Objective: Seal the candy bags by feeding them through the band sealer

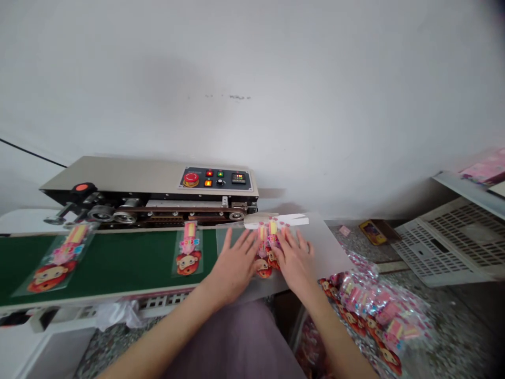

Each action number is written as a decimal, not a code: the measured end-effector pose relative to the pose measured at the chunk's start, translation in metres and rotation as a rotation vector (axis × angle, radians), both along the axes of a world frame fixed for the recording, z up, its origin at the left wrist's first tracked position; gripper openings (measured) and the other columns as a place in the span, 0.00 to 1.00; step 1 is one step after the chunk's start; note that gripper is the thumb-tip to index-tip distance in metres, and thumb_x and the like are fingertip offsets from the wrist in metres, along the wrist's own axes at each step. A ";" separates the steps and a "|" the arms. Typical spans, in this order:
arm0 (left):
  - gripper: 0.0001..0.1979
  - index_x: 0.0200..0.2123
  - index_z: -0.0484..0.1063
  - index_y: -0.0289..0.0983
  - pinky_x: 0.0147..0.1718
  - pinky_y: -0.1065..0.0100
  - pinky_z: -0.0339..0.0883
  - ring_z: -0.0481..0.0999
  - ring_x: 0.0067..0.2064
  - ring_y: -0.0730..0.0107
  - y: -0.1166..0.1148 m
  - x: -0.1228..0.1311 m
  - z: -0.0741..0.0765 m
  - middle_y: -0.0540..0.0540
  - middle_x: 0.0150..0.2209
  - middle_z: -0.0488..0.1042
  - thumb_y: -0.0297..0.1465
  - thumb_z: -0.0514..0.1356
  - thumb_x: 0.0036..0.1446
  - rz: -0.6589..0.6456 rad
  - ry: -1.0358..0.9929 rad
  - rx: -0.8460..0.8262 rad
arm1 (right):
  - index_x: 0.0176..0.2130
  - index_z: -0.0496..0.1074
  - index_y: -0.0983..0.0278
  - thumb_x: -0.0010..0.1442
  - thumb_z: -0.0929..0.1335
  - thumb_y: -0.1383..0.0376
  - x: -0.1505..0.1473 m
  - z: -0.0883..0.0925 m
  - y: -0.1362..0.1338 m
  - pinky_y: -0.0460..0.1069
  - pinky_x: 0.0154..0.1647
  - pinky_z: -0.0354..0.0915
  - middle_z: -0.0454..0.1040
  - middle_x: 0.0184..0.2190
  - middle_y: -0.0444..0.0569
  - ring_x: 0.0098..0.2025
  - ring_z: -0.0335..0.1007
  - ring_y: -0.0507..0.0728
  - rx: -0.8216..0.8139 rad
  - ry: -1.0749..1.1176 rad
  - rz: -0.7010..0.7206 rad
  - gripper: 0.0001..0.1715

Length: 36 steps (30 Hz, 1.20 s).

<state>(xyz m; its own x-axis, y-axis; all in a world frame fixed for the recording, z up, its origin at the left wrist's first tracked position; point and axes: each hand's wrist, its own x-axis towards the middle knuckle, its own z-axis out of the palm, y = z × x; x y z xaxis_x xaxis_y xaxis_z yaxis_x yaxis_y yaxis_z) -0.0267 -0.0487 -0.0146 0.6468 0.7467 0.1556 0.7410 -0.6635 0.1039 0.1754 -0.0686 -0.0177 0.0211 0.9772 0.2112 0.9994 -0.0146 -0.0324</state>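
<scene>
My left hand (234,264) lies over the left edge of a clear packet (263,270) on a pale sheet, its fingers stretched out and pointing away from me. On the right, my right hand (296,259) rests with spread fingers on the edge of a second clear packet (272,227). These two packets lie side by side, partly overlapping, each with pink-and-yellow contents and a cartoon face with red hair; my fingers hide parts of them. Left of my hands, a similar packet (188,247) and another packet (65,258) lie on the green conveyor belt (130,263).
Behind the belt stands a band sealing machine (126,176) with lit buttons and a red stop knob (191,179). White paper strips (292,220) lie beyond my fingers. A heap of packets (379,305) is at lower right, near a plastic crate (450,242).
</scene>
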 end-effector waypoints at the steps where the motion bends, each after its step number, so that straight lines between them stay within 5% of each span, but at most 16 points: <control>1: 0.29 0.69 0.56 0.37 0.67 0.35 0.42 0.51 0.72 0.53 -0.002 0.006 -0.002 0.41 0.71 0.56 0.43 0.39 0.73 -0.050 -0.006 -0.004 | 0.61 0.70 0.60 0.71 0.59 0.58 0.001 0.002 0.004 0.65 0.63 0.52 0.64 0.66 0.52 0.67 0.53 0.70 0.020 -0.005 -0.005 0.24; 8: 0.31 0.71 0.51 0.34 0.66 0.33 0.42 0.47 0.73 0.50 -0.011 0.014 -0.025 0.40 0.73 0.48 0.43 0.38 0.73 -0.062 0.016 0.049 | 0.52 0.76 0.60 0.66 0.59 0.74 -0.019 0.013 0.051 0.53 0.51 0.59 0.75 0.51 0.51 0.52 0.63 0.61 0.015 0.141 0.213 0.24; 18: 0.29 0.71 0.51 0.32 0.68 0.33 0.34 0.49 0.73 0.50 -0.017 0.018 -0.031 0.37 0.71 0.53 0.39 0.41 0.72 -0.005 -0.017 0.108 | 0.49 0.76 0.64 0.63 0.60 0.75 -0.005 0.001 0.036 0.55 0.53 0.58 0.74 0.48 0.54 0.51 0.61 0.63 0.091 0.070 0.161 0.22; 23: 0.30 0.71 0.51 0.30 0.67 0.31 0.36 0.49 0.73 0.50 -0.019 0.019 -0.032 0.36 0.72 0.51 0.41 0.40 0.73 0.016 -0.030 0.080 | 0.48 0.77 0.61 0.61 0.59 0.78 -0.012 0.005 0.058 0.52 0.51 0.59 0.75 0.46 0.51 0.50 0.63 0.60 0.057 0.240 0.239 0.26; 28: 0.30 0.71 0.50 0.29 0.66 0.29 0.36 0.49 0.73 0.49 -0.019 0.021 -0.031 0.37 0.72 0.49 0.39 0.39 0.73 0.023 -0.027 0.059 | 0.41 0.77 0.62 0.58 0.61 0.77 -0.019 0.006 0.082 0.52 0.50 0.59 0.75 0.43 0.51 0.49 0.65 0.60 -0.050 0.306 0.166 0.21; 36: 0.31 0.70 0.52 0.28 0.66 0.29 0.35 0.49 0.73 0.49 -0.019 0.023 -0.033 0.36 0.72 0.50 0.41 0.39 0.72 0.037 -0.034 0.051 | 0.32 0.76 0.62 0.56 0.62 0.77 -0.016 0.011 0.088 0.52 0.46 0.57 0.77 0.38 0.49 0.45 0.67 0.59 -0.133 0.292 0.186 0.17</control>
<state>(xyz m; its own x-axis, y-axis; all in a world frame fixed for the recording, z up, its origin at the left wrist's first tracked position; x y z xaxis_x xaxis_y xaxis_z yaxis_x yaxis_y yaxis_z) -0.0036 -0.0673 -0.0472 0.6130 0.7603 0.2149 0.7614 -0.6411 0.0961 0.1591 0.0195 -0.0063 -0.1190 0.9885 0.0937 0.9343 0.1434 -0.3264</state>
